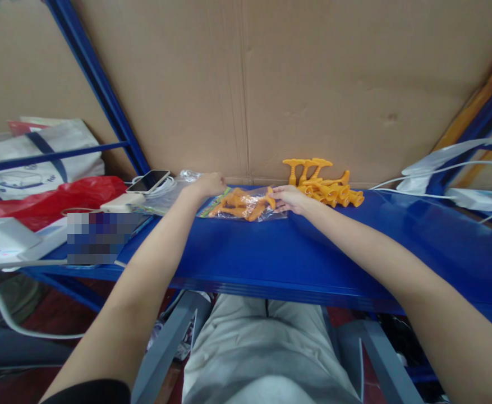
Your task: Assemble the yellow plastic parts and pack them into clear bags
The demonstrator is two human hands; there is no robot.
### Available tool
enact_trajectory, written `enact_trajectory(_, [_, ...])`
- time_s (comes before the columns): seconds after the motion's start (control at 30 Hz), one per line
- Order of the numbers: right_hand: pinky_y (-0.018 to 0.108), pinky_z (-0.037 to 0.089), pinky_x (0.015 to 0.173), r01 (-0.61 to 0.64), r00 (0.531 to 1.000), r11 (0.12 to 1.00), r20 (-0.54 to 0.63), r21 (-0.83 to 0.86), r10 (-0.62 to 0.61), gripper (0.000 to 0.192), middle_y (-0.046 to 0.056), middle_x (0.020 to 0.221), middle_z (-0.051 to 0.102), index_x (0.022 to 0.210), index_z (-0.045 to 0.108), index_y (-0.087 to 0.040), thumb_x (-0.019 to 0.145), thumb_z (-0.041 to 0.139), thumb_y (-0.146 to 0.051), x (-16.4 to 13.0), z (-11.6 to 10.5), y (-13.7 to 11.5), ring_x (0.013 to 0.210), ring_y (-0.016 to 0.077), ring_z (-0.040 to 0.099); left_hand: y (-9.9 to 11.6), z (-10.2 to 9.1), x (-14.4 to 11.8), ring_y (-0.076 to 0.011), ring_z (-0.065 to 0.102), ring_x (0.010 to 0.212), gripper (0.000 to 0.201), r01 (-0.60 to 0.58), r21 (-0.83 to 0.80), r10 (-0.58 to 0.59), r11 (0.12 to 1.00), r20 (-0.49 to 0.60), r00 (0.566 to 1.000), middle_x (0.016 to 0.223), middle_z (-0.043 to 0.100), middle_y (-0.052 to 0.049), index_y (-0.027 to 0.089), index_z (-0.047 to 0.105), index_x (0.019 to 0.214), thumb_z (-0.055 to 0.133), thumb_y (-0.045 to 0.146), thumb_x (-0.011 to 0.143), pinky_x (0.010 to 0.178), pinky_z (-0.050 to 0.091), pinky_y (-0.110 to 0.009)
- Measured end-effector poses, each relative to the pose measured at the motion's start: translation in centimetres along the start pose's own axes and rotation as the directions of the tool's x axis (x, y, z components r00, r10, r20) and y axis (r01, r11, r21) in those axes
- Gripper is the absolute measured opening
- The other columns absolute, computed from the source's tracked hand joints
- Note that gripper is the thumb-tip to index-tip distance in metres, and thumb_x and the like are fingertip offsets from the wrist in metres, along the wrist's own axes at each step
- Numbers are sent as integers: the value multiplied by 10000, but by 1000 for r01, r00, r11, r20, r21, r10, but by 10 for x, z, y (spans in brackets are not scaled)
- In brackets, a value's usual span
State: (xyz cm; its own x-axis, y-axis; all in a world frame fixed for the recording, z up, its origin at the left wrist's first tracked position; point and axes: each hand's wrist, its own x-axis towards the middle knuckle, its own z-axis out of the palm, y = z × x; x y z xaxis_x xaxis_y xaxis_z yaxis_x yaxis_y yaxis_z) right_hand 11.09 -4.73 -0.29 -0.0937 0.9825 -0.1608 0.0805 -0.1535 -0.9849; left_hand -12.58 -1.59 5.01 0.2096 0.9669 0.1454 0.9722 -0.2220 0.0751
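A clear plastic bag [240, 205] with several orange plastic parts inside lies on the blue shelf [271, 252]. My left hand [207, 184] rests closed on the bag's left end. My right hand [290, 199] pinches the bag's right end, where one orange part sticks out. Just right of that hand, a loose pile of orange T-shaped parts [323, 184] lies against the cardboard wall [313, 84].
A phone [148, 181] with a white cable lies on a white box at the left, beside a red plastic bag [47, 199] and a white tote bag [39, 151]. White cables and a white sheet [447, 160] lie at the right. Blue frame bars cross the left.
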Motion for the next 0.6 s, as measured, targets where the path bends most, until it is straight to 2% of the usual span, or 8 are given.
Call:
enact_trajectory(0.07, [239, 565, 558, -8, 1000, 1000, -20, 13, 9, 111, 4, 620, 671, 843, 593, -153, 890, 634, -61, 2, 2, -2, 499, 117, 638, -5, 6, -3, -297, 716, 880, 329, 83, 35, -87, 996, 150, 985, 917, 755, -159, 142, 714, 956, 552, 369, 781, 752, 530, -304])
enact_trajectory(0.17, [242, 572, 572, -35, 999, 995, -3, 91, 35, 159, 4, 590, 643, 817, 575, -141, 899, 573, -4, 2, 9, -2, 489, 112, 620, -7, 12, -8, -285, 712, 687, 487, 177, 17, -173, 984, 311, 935, 761, 734, -172, 122, 715, 887, 525, 565, 816, 649, 537, -322])
enact_trajectory(0.27, [226, 578, 622, -44, 999, 984, 36, 172, 39, 215, 10, 621, 648, 814, 552, -146, 903, 507, 45, 2, 15, 1, 534, 101, 629, -8, 16, -12, -282, 696, 614, 669, 199, -49, -171, 979, 339, 925, 683, 707, -173, 115, 712, 874, 429, 719, 830, 599, 527, -332])
enact_trajectory(0.4, [214, 576, 697, -50, 995, 980, 93, 194, 33, 267, 9, 651, 651, 789, 554, -151, 896, 462, 76, 2, 19, 8, 577, 87, 635, -8, 20, -16, -278, 682, 581, 837, 169, -131, -115, 977, 346, 931, 597, 675, -156, 125, 708, 908, 227, 807, 846, 567, 514, -327])
enact_trajectory(0.47, [219, 573, 686, -31, 994, 989, 107, 147, 15, 267, 2, 632, 646, 785, 568, -155, 884, 475, 75, 3, 20, 10, 571, 90, 629, -9, 21, -17, -279, 687, 593, 903, 201, -152, -136, 968, 360, 923, 579, 665, -155, 118, 704, 931, 162, 833, 833, 580, 515, -324])
enact_trajectory(0.6, [163, 469, 503, 53, 990, 997, 131, -58, -45, 203, -19, 538, 603, 735, 588, -154, 832, 604, 23, 6, 23, 14, 470, 75, 544, -10, 21, -17, -292, 702, 641, 981, 257, -169, -180, 952, 370, 912, 573, 660, -167, 96, 701, 963, 98, 856, 813, 622, 524, -324])
